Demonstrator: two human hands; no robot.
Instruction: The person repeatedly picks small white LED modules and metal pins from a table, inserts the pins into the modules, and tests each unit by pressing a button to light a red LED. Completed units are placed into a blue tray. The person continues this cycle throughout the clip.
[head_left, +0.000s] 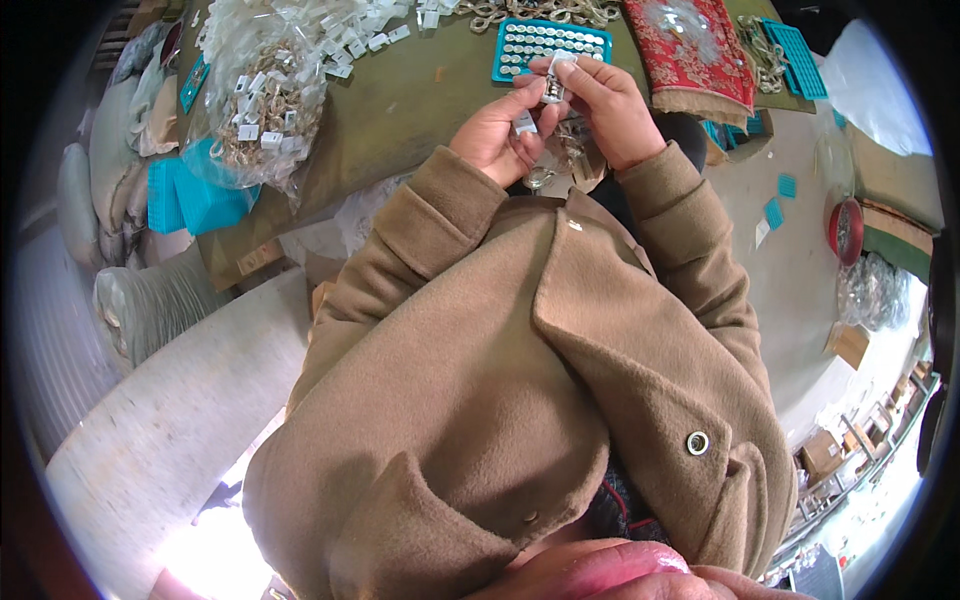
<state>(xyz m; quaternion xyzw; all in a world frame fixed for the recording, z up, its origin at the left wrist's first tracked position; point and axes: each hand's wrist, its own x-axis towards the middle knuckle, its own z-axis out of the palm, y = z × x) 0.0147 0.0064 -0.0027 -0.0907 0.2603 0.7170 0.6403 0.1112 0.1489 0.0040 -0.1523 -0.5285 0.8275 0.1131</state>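
Observation:
Over the table's near edge, both my hands meet at a small white plastic housing (553,88) with metal parts inside. My left hand (490,138) is closed, pinching it from the left, and a second white plastic piece (524,123) is tucked in the same hand's fingers. Thumb and fingers of my right hand (618,112) close on the housing's upper end. Beneath the hands hangs a pale looped cord (570,145), partly hidden; whether it joins the housing I cannot tell. Just beyond lies a teal tray (495,72) holding rows of round white pieces.
A clear bag (262,125) of cords and white pieces sits left on the green tabletop (420,95), near a heap of white housings (350,45). Teal trays (205,190) overhang the left edge. Red patterned cloth (700,80) lies right, beside another teal tray (795,60).

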